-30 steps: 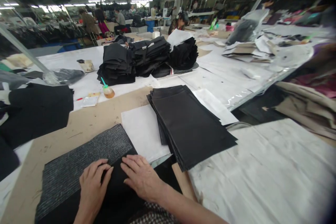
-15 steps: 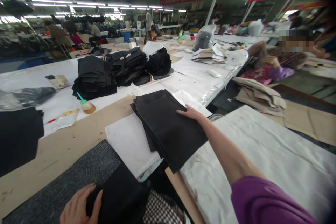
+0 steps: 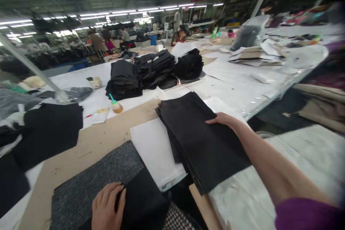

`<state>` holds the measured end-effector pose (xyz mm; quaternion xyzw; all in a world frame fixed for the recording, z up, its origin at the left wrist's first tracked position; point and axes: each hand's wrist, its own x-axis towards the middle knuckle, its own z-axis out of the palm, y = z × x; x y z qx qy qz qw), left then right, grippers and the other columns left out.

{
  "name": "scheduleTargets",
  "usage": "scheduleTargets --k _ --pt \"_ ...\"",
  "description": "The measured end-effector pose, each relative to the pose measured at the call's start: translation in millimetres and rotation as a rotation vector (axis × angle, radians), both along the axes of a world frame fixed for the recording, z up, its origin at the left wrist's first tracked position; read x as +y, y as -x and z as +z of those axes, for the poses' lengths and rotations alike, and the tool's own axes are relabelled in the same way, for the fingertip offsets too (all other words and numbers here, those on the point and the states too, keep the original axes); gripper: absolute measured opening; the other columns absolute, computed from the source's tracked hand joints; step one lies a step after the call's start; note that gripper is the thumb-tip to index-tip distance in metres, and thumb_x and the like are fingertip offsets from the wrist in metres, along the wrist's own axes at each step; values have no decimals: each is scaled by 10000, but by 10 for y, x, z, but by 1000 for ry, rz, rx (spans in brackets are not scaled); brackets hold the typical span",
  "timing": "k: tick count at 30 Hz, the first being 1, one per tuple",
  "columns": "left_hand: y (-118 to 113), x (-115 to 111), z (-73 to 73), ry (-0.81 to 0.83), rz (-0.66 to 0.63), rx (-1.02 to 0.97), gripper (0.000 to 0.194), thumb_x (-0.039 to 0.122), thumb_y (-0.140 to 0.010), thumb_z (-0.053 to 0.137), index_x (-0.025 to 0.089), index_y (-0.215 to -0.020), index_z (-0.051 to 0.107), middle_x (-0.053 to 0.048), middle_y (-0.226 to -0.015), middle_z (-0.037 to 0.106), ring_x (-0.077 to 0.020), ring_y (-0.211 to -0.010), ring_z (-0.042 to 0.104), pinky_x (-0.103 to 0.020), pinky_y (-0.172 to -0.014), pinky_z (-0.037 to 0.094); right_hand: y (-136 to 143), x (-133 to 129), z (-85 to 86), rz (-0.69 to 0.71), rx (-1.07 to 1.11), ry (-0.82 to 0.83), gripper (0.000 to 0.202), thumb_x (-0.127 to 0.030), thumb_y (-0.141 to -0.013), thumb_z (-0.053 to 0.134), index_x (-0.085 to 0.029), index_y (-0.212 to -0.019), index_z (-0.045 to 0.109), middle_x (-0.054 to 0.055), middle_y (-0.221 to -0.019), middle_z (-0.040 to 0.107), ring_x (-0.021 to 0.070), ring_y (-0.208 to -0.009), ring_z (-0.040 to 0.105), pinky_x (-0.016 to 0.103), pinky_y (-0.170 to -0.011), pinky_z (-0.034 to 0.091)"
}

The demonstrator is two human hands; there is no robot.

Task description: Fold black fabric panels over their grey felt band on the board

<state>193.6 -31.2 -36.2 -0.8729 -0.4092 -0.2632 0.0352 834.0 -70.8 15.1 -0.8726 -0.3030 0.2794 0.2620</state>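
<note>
- Head view, left hand (image 3: 108, 205): rests palm down, fingers together and gently bent, thumb set apart with black material showing in the gap. It touches the ribbed cloth (image 3: 94, 178) and the black piece (image 3: 147, 196); whether it pinches either cannot be told.
- Right hand (image 3: 222, 118): arm stretched forward, a fingertip on the top face of the black stack (image 3: 199, 136) at its right edge. The other fingers are largely hidden; how far open the hand is, and whether it grips a sheet, cannot be told.
- Black stack: lies flat, edges unevenly fanned at left, partly over the white sheet (image 3: 153, 151), its near end over the pale cloth (image 3: 304, 158).
- Ribbed cloth: grey, lying on the tan board (image 3: 105, 133) in front of the person; the black piece adjoins it on the right.
- Beyond the board: oil bottle (image 3: 116, 106), upright, and black bundles (image 3: 156, 70) further back.
- Purple sleeve (image 3: 304, 214): on the right arm.
</note>
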Motion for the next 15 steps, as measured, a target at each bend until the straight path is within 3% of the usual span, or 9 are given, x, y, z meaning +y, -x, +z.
scheduleTargets --k 4,10,13,15 --pt "-83 -66 83 36 32 7 214 404 -960 538 256 -1074 642 -51 -1135 680 -247 -1093 585 -404 -958 398 -5 -70 -7 35 269 -110 449 -266 -597 858 -130 -999 712 134 -876 749 269 -727 707 334 -647 575" --pt "-37 -70 58 46 14 4 271 439 -968 491 256 -1090 649 -65 -1153 674 -265 -1097 576 -417 -945 385 330 -481 264 -50 544 -264 498 -250 -731 784 -97 -1170 608 186 -1026 729 216 -770 715 283 -692 548" --pt "-20 -69 50 62 -8 29 286 419 -979 451 255 -1099 654 -66 -1170 673 -265 -1106 573 -415 -937 378 397 -989 293 -147 528 -283 491 -287 -773 742 -137 -1210 574 187 -1080 715 201 -775 716 279 -702 540" --pt "-28 -81 62 73 0 30 286 412 -977 447 251 -1094 654 -68 -1172 672 -266 -1106 571 -418 -940 374 409 -1550 240 -235 509 -268 473 -325 -751 747 -195 -1177 587 184 -1066 721 227 -741 717 311 -686 555"
